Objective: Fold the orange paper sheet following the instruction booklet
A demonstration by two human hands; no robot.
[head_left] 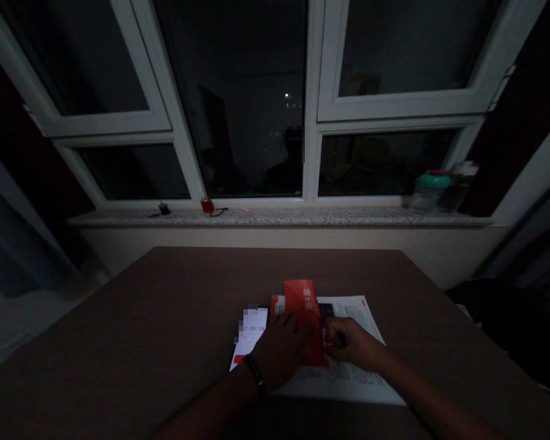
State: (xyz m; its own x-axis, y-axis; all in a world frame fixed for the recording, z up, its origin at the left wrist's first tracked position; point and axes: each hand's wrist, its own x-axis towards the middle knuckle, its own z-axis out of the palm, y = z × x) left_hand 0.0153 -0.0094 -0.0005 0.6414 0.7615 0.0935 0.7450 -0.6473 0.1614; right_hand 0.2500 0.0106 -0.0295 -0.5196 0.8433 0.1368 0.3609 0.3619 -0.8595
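Note:
A red strip of paper or card [302,296] with white characters lies across printed sheets [348,379] on the table. My left hand [282,351], a dark band at its wrist, rests flat on the red strip with its fingers spread. At the strip's right edge, my right hand [348,342] is closed around something small that I cannot make out in the dim light. To the left of my left hand lies a phone [255,322] with a lit screen showing running digits, partly covered by that hand.
The brown table [187,305] reaches to the wall below a stone windowsill [275,217]. On the sill stand a small red item [206,205], a small dark bottle [164,208] and a jar with a teal lid [431,189]. Dark windows rise behind.

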